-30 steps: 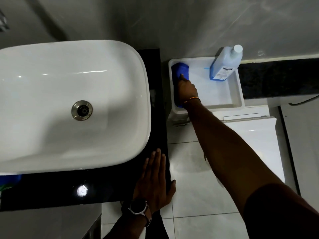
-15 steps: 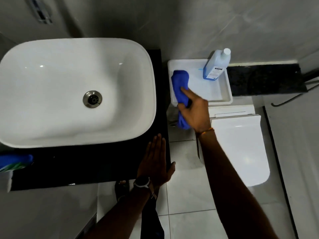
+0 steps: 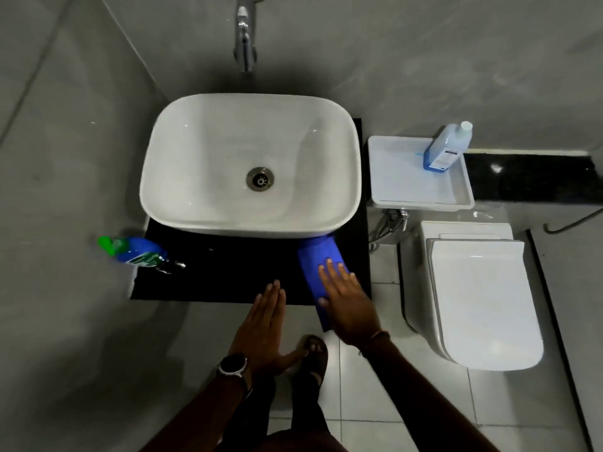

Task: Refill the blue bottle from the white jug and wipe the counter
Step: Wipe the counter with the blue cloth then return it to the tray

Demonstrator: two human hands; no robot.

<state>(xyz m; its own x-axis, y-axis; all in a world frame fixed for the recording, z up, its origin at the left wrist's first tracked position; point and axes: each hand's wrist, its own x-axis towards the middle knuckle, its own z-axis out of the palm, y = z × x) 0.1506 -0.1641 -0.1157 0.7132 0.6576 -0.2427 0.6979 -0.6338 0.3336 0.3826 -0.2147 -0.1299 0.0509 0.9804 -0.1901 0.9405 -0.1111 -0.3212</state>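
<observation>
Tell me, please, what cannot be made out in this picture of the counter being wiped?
- Head view: the label text on the blue bottle is too small to read.
- The counter behind the basin is hidden by it.
- The blue cloth is partly hidden under the right hand.
- No white jug is in view.

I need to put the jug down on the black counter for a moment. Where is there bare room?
Free: the front strip of the black counter between the blue spray bottle and the left hand. Crowded: the front right corner, where the right hand presses the blue cloth. The basin fills the rest.
</observation>
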